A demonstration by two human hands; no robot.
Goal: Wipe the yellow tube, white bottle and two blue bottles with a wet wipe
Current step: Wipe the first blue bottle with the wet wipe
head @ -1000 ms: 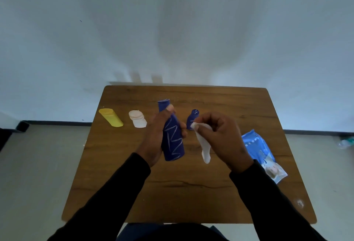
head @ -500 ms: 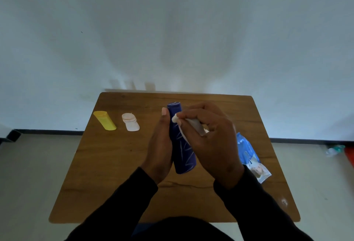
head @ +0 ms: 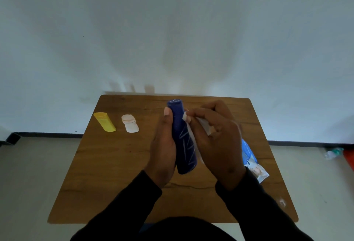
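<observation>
Head view: left hand [head: 162, 148] grips blue bottle [head: 183, 137]; right hand [head: 216, 141] presses wet wipe [head: 191, 139] alongside.

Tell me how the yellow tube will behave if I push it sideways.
The yellow tube lies flat on the table, so it cannot tip. Its body looks rounded, so it may roll a little. It probably slides easily on the smooth wood.

On the table [head: 118, 173], tube [head: 104, 121] lies left of bottle [head: 130, 123]; wipe pack [head: 251, 159] lies far right.
</observation>
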